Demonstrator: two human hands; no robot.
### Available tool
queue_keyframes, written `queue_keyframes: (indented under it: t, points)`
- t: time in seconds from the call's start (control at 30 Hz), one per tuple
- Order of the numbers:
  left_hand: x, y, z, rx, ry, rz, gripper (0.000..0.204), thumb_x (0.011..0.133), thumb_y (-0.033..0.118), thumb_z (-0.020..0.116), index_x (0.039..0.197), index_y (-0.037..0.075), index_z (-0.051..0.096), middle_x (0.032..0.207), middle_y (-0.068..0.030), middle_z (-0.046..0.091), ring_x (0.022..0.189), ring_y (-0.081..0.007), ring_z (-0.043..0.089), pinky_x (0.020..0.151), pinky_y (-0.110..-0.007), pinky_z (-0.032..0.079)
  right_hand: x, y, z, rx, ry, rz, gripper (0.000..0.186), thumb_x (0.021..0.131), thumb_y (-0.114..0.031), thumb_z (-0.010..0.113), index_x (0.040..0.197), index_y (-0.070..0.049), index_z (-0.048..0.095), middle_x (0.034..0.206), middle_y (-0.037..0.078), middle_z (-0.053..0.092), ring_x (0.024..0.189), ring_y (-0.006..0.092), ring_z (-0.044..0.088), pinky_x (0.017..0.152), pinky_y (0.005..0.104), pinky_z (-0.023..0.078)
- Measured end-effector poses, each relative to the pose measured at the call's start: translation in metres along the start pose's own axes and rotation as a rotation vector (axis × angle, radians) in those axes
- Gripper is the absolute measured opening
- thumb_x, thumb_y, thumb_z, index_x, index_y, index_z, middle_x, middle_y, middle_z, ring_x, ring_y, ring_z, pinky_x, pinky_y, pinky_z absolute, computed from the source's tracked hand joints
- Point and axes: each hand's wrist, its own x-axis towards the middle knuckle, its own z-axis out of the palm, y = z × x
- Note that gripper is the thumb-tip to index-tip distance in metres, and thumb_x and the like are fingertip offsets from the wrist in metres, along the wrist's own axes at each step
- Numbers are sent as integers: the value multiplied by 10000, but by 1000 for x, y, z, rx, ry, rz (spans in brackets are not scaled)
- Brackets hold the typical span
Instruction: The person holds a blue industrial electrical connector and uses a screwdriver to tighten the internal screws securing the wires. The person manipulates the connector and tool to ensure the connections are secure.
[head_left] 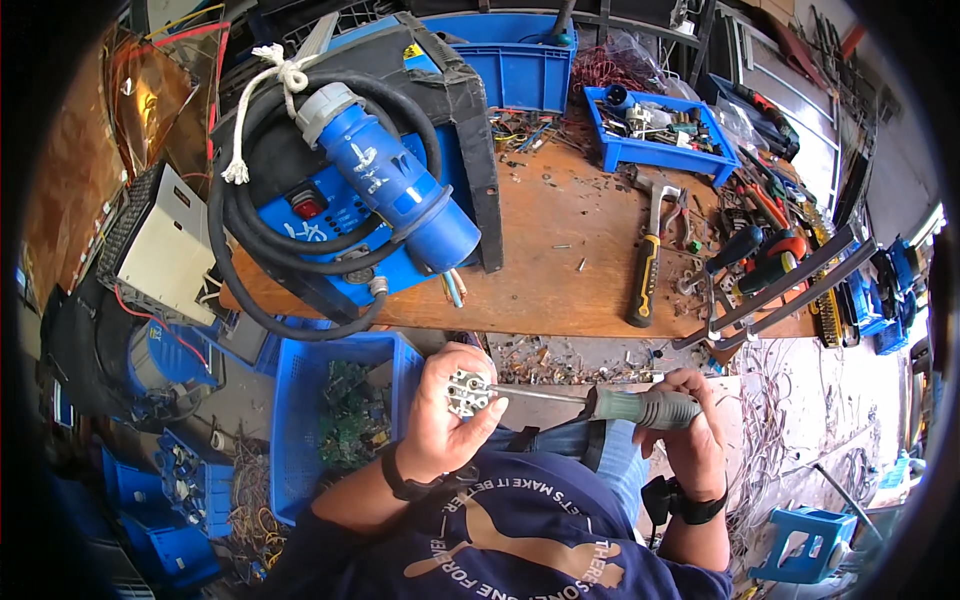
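My left hand [447, 420] is closed around a small whitish connector insert [466, 395] with metal terminals and round holes. In my right hand [694, 432] is a screwdriver [645, 404] with a ribbed green handle. Its long metal shaft points left, and the tip meets the insert near my left thumb. Both hands are in front of the bench's near edge, above my lap. Beyond them, a large blue industrial plug [400, 190] with a grey collar rests on a blue and black machine [465, 150], among loops of black cable [225, 235].
A hammer [650, 255] lies on the wooden bench [540, 220]. Pliers [680, 215] and several screwdrivers [765, 262] crowd its right side. A blue tray [655, 152] of parts stands behind. Below left, a blue crate [290, 430] holds green boards. A blue stool [805, 545] is at lower right.
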Motion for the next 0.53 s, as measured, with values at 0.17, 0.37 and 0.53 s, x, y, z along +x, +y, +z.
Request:
queue_keyframes:
  t: [0.17, 0.37, 0.53]
  points:
    - [-3, 0, 0, -9, 5, -13, 341, 806, 7, 619, 1071, 34, 406, 920, -124, 484, 807, -175, 506, 746, -303, 433, -4, 6, -13, -274, -3, -47, 528, 873, -366, 584, 1181, 22, 400, 938, 144, 586, 647, 190, 595, 546, 277, 477]
    - [-3, -5, -4, -29, -9, 5, 398, 804, -18, 641, 1114, 48, 400, 984, -114, 476, 837, -145, 505, 737, -258, 445, -2, 3, -1, -317, -60, -76, 493, 874, -358, 586, 1166, 8, 432, 957, 146, 596, 652, 196, 609, 543, 264, 472]
    - [-3, -5, -4, -2, -49, 27, 405, 808, -15, 641, 1123, 53, 396, 991, -114, 472, 857, -155, 504, 763, -275, 443, -3, 17, -28, -145, -39, 21, 562, 846, -422, 641, 1169, -7, 443, 906, 160, 608, 620, 185, 601, 519, 276, 479]
